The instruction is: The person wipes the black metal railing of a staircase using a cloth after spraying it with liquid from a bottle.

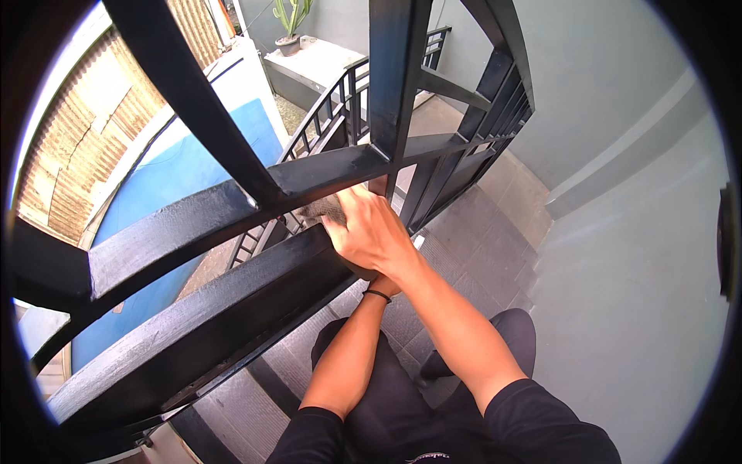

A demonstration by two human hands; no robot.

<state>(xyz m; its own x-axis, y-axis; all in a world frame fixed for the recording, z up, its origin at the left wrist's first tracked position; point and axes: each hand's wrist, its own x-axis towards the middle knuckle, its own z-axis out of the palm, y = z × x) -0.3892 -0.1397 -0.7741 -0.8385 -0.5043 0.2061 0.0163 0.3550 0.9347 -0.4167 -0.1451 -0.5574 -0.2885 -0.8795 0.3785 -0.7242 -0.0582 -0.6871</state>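
My right hand (pixel 371 226) grips a grey-brown cloth (pixel 326 209) in the gap between two rails of a black metal railing. The cloth bunches between thumb and fingers, just under the upper rail (pixel 330 168) and beside an upright post (pixel 395 87). Below it runs the lower rail (pixel 232 290), a broad black panel that ends close to my hand. My left hand (pixel 387 284) sits beneath the right one, near that panel's end. Only its wrist area shows, with a black band (pixel 377 296); its fingers are hidden.
Tiled stair steps (pixel 243 412) descend under the railing to a tiled landing (pixel 464 249). A grey wall (pixel 626 290) rises at my right. Beyond the railing are a blue surface (pixel 191 168), corrugated sheets (pixel 87 127), another stair railing (pixel 324 113) and a potted cactus (pixel 288 43).
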